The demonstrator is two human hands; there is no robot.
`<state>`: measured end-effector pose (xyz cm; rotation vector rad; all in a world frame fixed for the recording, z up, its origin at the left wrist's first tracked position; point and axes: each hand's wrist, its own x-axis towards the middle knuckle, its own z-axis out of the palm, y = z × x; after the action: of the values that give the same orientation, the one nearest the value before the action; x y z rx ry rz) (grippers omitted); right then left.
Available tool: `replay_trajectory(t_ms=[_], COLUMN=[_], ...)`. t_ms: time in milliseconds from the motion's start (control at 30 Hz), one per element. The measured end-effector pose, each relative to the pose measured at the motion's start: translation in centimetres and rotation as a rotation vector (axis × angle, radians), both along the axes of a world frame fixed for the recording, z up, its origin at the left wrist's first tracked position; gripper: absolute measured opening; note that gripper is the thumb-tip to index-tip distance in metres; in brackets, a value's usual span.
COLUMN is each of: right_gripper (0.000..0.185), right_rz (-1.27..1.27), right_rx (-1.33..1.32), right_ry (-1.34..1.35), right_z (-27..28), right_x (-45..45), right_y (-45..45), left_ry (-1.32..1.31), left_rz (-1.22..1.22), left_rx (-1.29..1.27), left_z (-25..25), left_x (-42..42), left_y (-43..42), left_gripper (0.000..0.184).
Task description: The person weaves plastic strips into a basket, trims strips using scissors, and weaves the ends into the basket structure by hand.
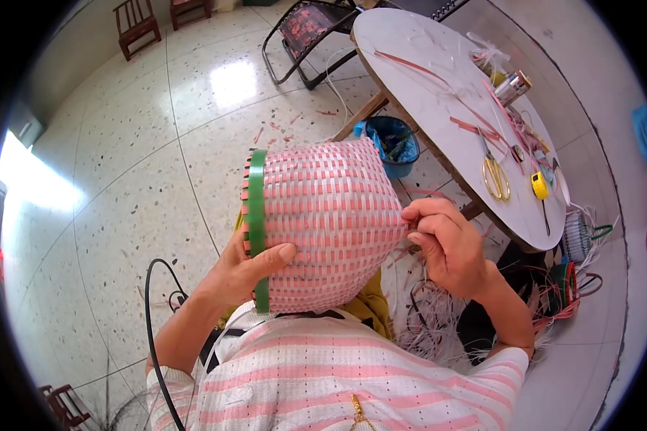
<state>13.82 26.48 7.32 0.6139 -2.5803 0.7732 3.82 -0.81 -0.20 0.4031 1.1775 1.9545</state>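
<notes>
A woven basket of pink and white plastic strips lies on its side across my lap, its green rim band facing left. My left hand is closed around the rim, thumb on the outer weave and fingers out of sight behind the edge. At the right end of the basket, by its bottom corner, my right hand is pinched against the weave. What lies between those fingertips is too small and covered to make out. Loose pale strips hang and pile below my right hand.
On the right stands an oval table with gold-handled scissors, a yellow tape measure, a metal can and pink strips. A lined bin sits beneath its edge. A folding chair is behind; a black cable runs at left.
</notes>
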Motion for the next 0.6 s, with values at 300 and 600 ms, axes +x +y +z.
replay_trajectory(t_ms=[300,600], right_gripper=[0.010,0.011], right_rz=[0.050,0.107], right_rx=[-0.076,-0.154], right_ry=[-0.199,-0.298], right_z=[1.6,1.6], right_x=[-0.8,-1.0], right_y=[0.5,0.9], left_ry=[0.008,0.033], left_rz=[-0.014,-0.027], left_rx=[0.018,0.012], left_z=[-0.4,-1.1], left_x=[0.1,0.1], left_y=[0.0,0.0], left_gripper=[0.051,0.050])
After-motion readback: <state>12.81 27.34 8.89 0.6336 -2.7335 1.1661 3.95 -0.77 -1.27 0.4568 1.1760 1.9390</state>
